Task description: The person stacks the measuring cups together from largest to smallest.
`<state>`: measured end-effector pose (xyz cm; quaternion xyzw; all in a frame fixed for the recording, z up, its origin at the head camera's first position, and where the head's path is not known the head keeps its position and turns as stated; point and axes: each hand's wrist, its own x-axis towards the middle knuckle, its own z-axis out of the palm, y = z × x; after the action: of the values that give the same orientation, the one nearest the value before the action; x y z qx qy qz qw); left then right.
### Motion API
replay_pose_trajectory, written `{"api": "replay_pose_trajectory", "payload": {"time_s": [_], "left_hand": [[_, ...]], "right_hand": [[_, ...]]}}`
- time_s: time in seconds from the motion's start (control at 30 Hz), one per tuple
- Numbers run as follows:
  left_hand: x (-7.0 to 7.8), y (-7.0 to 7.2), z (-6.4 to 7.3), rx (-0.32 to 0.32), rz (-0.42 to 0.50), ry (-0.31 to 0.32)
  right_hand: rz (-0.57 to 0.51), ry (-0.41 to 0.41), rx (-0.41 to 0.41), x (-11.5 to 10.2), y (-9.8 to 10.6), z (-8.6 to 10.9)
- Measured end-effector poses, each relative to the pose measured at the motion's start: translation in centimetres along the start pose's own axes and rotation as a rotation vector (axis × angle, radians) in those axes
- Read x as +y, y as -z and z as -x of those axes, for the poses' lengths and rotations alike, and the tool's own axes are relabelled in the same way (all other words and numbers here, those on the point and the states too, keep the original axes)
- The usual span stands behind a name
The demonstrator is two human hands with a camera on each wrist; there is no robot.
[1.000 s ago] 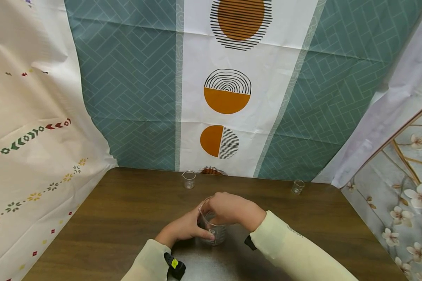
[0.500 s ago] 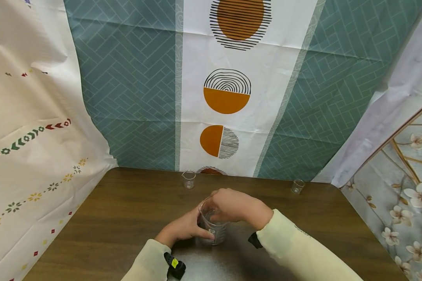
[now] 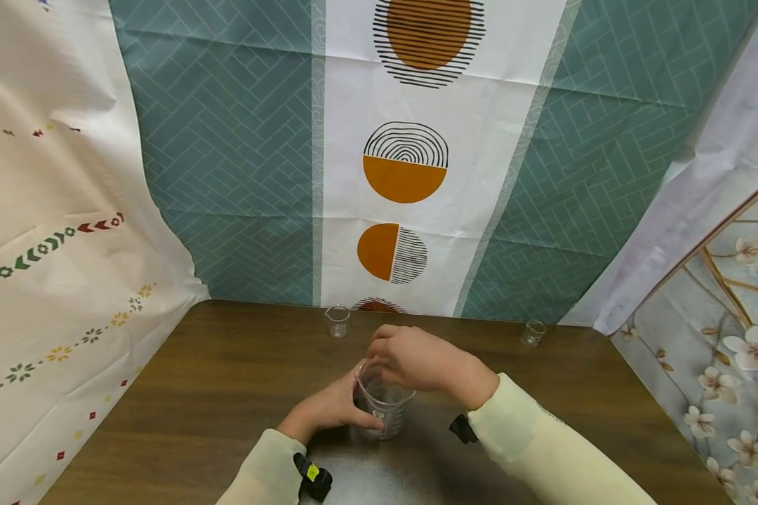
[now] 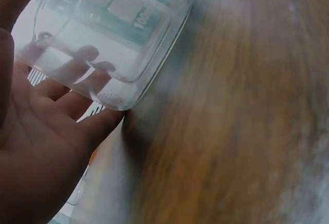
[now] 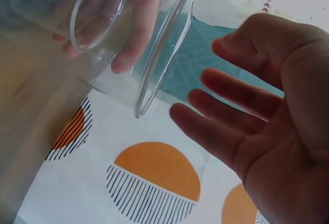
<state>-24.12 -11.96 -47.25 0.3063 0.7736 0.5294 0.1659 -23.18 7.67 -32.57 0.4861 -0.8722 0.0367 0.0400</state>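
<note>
A large clear glass beaker (image 3: pixel 385 410) stands upright on the wooden table. My left hand (image 3: pixel 331 403) holds it from the left, thumb across the front and fingers behind the glass. In the left wrist view the palm (image 4: pixel 46 147) faces the beaker's lower wall (image 4: pixel 113 39). The right wrist view shows a smaller glass rim (image 5: pixel 75 23) inside the large beaker (image 5: pixel 149 88), so a smaller beaker sits within it. Over the mouth is my right hand (image 3: pixel 417 358); its loosely bent fingers (image 5: pixel 221 126) are apart from the rim and hold nothing.
Two small glass beakers stand near the table's back edge, one beaker (image 3: pixel 337 321) behind the hands and another beaker (image 3: pixel 533 334) at the right. A patterned cloth (image 3: pixel 259 175) hangs behind the table (image 3: pixel 227 393), with more cloth at both sides.
My right hand has risen out of the large beaker, its fingers leaving the inside to hover above the mouth. The left hand keeps its grip in the same place.
</note>
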Motion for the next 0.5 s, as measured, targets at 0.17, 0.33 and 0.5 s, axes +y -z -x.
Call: {"api": "replay_pose_trajectory", "payload": {"time_s": [0.17, 0.33, 0.5], "left_hand": [[-0.12, 0.03, -0.06, 0.005, 0.003, -0.028], [-0.15, -0.04, -0.18, 0.004, 0.008, -0.058], [-0.07, -0.27, -0.31, 0.006, 0.019, -0.086]], "right_hand": [[-0.024, 0.011, 0.092, 0.30, -0.17, -0.07], [-0.011, 0.028, 0.177, 0.62, -0.24, -0.18], [-0.004, 0.022, 0.226, 0.88, -0.34, -0.26]]}}
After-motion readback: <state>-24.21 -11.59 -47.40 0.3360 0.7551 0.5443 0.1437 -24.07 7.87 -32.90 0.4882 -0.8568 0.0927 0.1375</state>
